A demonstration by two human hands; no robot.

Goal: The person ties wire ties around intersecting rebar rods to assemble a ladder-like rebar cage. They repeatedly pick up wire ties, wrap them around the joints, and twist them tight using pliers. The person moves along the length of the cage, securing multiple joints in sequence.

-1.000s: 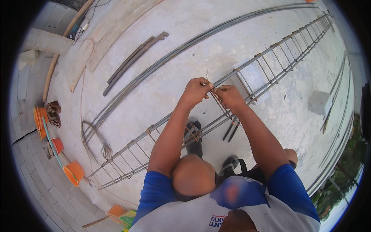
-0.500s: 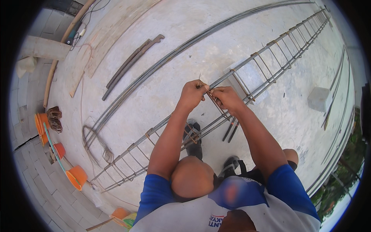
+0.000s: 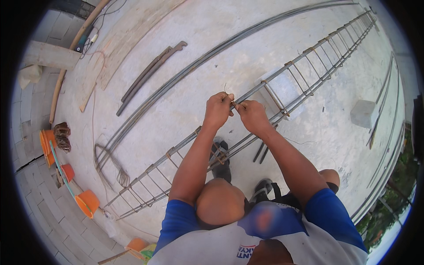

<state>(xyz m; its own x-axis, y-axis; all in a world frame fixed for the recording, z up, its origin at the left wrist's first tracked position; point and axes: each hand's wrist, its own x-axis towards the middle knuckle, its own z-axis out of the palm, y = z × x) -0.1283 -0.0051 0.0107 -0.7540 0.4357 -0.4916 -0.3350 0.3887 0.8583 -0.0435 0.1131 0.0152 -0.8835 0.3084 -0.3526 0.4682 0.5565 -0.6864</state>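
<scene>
A long rebar cage [image 3: 309,51] of grey bars and rusty stirrups runs diagonally across the floor in front of me. At its far long bar, my left hand [image 3: 217,110] is closed, and a thin tie wire [image 3: 225,87] sticks up from its fingertips. Just right of it, my right hand [image 3: 253,116] pinches close against the same bar; its fingers hide what they hold. The fingertips of both hands nearly meet. Black handles of a hand tool [image 3: 260,152] show beneath the cage, below my right wrist.
A pale block [image 3: 285,90] lies under the cage, another block [image 3: 365,113] stands farther right. Long loose rebars [image 3: 194,62] and two dark bending bars [image 3: 150,75] lie beyond. Orange buckets [image 3: 88,202] and a wire bundle [image 3: 62,137] line the left wall. My shoes [image 3: 264,189] are close to the cage.
My right hand has shifted slightly left and turned, closer to my left hand. The wire's upper end has moved a little left, and a thin wire now shows right of my right forearm.
</scene>
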